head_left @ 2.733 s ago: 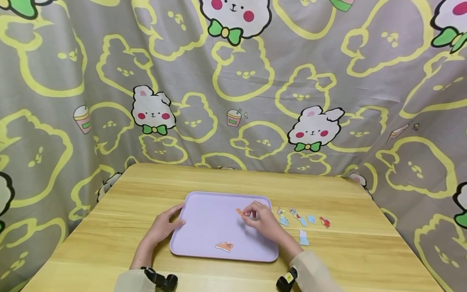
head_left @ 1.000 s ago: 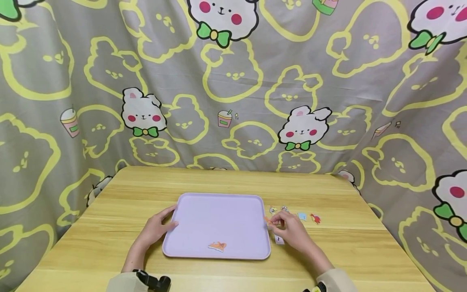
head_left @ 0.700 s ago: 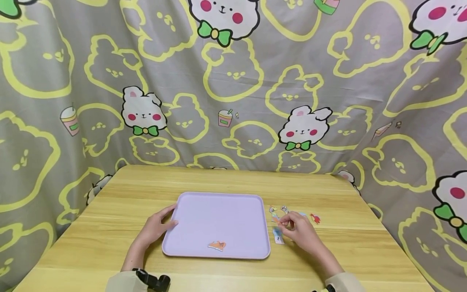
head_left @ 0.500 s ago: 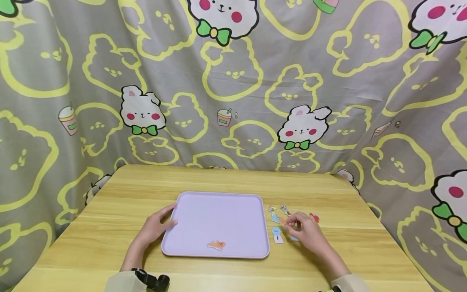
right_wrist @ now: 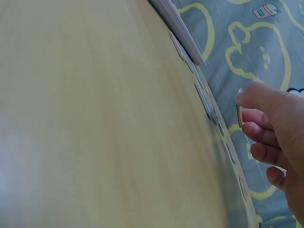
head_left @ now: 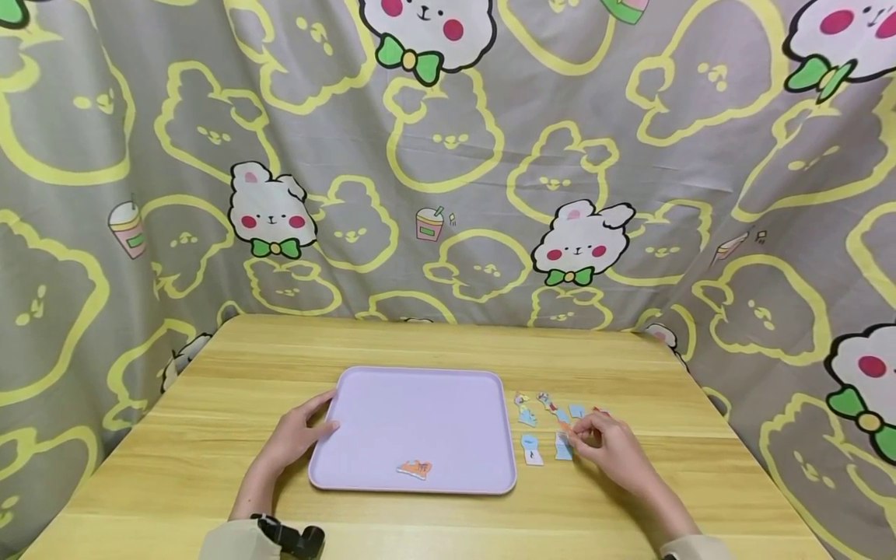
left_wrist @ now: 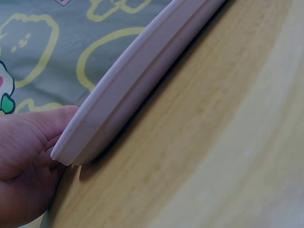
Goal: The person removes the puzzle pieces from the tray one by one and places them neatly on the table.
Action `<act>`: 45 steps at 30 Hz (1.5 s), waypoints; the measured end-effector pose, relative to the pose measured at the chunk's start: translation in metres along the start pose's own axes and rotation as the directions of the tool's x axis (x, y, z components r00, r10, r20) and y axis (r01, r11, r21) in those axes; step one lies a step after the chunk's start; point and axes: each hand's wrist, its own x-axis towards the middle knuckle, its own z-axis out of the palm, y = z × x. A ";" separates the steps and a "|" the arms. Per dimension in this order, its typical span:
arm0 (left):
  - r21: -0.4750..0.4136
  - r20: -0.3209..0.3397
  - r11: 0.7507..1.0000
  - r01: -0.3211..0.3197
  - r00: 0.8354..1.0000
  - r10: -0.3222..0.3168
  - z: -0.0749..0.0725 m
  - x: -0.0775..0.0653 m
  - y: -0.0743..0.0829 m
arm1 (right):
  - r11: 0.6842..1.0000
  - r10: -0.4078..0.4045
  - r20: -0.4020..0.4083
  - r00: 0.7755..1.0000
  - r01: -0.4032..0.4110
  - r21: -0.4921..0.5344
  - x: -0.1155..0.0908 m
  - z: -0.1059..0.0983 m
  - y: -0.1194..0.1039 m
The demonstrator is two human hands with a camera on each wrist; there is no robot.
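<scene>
On the table lies a lilac tray (head_left: pixel 413 420). My left hand (head_left: pixel 297 432) holds its left edge, thumb over the rim and fingers along the outside; the left wrist view shows this grip on the tray's rim (left_wrist: pixel 109 104). An orange puzzle piece (head_left: pixel 415 469) with dark markings rests near the tray's front edge. To the right of the tray, my right hand (head_left: pixel 616 449) pinches another orange puzzle piece (right_wrist: pixel 239 111) between thumb and forefinger. That piece is above the table, overlapping a light-blue and white puzzle piece (head_left: pixel 562 449) in the head view.
Several other puzzle pieces lie right of the tray: a blue-yellow piece (head_left: pixel 526 414), a long patterned piece (head_left: pixel 547 402), a small blue piece (head_left: pixel 576 411) and a blue-white piece (head_left: pixel 532 453). A red piece is mostly hidden behind my right hand. A patterned curtain (head_left: pixel 462 194) surrounds the wooden table (head_left: pixel 434 529).
My right hand has moved right from over the tray, carrying the orange puzzle piece past the tray's edge and across the loose pieces. The left hand keeps its hold on the tray.
</scene>
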 end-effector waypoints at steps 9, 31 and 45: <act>-0.003 0.001 1.000 -0.004 1.000 0.004 -0.001 0.000 0.001 | 1.000 0.013 0.006 1.000 -0.013 -0.008 -0.008 -0.008 0.012; -0.001 -0.001 1.000 -0.015 1.000 0.015 -0.001 0.002 -0.001 | 0.967 -0.083 0.051 0.995 0.093 -0.239 -0.004 -0.015 0.018; -0.008 0.009 1.000 0.001 1.000 -0.001 -0.002 0.001 0.001 | 0.935 -0.084 0.086 0.993 0.108 -0.336 -0.002 -0.020 0.021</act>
